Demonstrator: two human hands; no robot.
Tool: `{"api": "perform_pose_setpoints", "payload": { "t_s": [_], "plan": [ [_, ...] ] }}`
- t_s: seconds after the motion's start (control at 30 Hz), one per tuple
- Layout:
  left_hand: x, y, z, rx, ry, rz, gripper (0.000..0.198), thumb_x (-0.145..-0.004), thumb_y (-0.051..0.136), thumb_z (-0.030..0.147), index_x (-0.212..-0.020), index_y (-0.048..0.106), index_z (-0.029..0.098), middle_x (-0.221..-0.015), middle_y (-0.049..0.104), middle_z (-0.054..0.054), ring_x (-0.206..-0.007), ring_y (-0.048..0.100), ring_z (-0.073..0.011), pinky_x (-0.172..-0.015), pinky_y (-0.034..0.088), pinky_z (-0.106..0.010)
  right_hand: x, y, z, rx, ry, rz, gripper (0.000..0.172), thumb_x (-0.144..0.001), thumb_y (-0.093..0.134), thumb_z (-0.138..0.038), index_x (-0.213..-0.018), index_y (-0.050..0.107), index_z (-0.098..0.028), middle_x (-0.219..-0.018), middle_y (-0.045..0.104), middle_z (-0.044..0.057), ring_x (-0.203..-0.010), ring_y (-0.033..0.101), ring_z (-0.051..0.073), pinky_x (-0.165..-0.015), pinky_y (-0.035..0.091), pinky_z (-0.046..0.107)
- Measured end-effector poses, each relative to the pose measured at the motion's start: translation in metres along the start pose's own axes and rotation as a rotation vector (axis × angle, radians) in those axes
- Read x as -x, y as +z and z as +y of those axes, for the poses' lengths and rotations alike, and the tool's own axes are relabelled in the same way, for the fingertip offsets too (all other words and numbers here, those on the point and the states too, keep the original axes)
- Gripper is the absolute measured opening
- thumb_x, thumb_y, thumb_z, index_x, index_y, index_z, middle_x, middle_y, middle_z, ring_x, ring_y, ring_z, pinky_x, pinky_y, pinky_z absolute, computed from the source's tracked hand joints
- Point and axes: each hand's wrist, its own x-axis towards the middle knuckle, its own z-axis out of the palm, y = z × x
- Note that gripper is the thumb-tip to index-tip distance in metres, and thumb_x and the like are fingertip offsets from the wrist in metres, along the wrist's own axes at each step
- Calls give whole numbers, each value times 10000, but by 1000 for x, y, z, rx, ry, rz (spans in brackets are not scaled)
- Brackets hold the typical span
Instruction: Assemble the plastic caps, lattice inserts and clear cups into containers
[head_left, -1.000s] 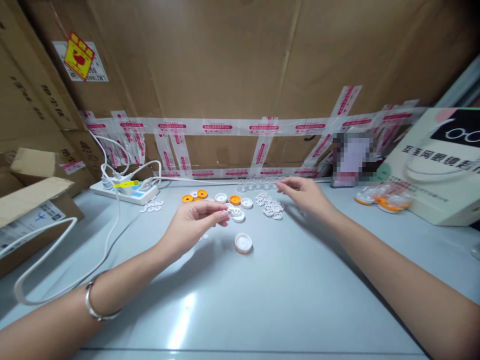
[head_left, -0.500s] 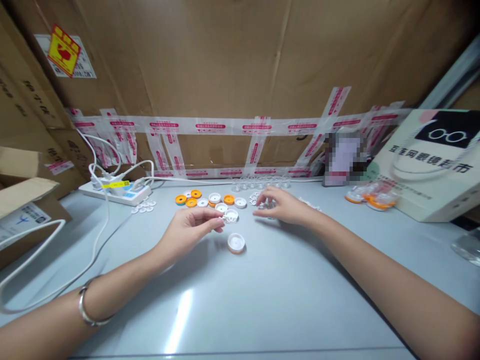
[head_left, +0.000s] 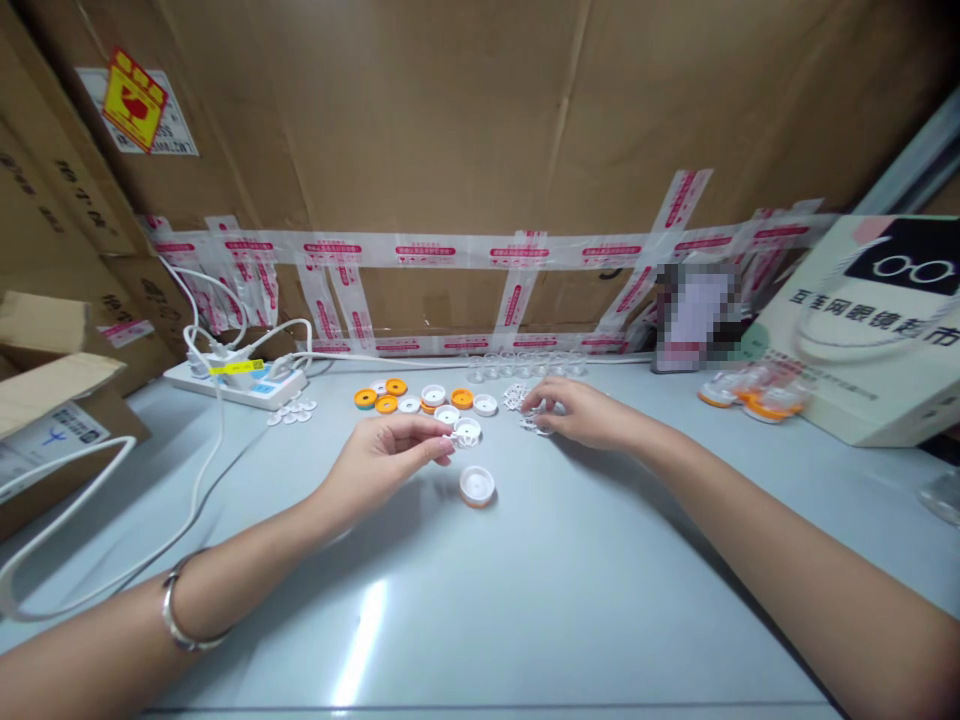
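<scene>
Between the thumb and fingers of my left hand is a small white openwork plastic piece, pinched at its edge. Just behind it lies a white round cap, partly covered. Nearer to me on the table sits a white round cap with an orange base. My right hand reaches down to a pile of small white plastic pieces; its fingers are bent with the tips among them. Whether those fingertips grip a piece is hidden.
Several orange and white round caps lie behind my left hand. Clear round parts stand in a row along the back. Left are a power strip and thin white discs; right, a printed box and orange-and-clear parts.
My right hand has lowered onto the pile of white pieces, its fingers curling in. The left hand keeps its pinch on the white piece. The whole view has shifted slightly.
</scene>
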Motion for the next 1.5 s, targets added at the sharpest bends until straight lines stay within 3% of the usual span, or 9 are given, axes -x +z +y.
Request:
{"api": "perform_pose_setpoints", "payload": {
  "t_s": [0.37, 0.6, 0.83, 1.2, 1.5],
  "plan": [
    [2, 1, 3, 30, -10, 8, 197, -711, 658, 308, -829, 680, 152, -790, 714, -43, -724, 658, -157, -714, 522, -266, -1, 3, 2, -4, 6, 5, 192, -719, 553, -168, -873, 667, -177, -845, 644, 55, -787, 594, 185, -730, 452, 288],
    [1, 0, 3, 43, -24, 0, 175, -718, 655, 283, -834, 678, 155, -799, 715, -33, -723, 657, -136, -725, 518, -240, 1, 0, -4, -30, -59, 11, 224, -725, 570, -191, -915, 690, -187, -919, 637, 61, -839, 594, 187, -775, 445, 290],
    [1, 1, 6, 53, -54, 21, 148, -698, 668, 261, -803, 680, 158, -796, 719, -40, -726, 666, -156, -721, 530, -264, 1, -1, -6, 31, -85, 4, 143, -744, 545, -175, -744, 687, -195, -847, 650, 55, -814, 602, 190, -768, 440, 294],
    [1, 1, 5, 32, -28, 17, 155, -708, 660, 275, -805, 685, 156, -803, 717, -43, -717, 661, -148, -710, 532, -254, -1, 5, -3, 64, -82, 42, 137, -735, 522, -170, -735, 658, -191, -818, 639, 54, -767, 578, 180, -730, 421, 291],
    [1, 0, 5, 18, -21, 16, 171, -712, 655, 294, -810, 677, 156, -801, 717, -46, -732, 665, -163, -711, 539, -274, 0, -1, -3, -53, -20, 104, 32, -634, 564, -170, -610, 561, -191, -698, 606, 24, -695, 535, 170, -671, 406, 279]
  ]
}}
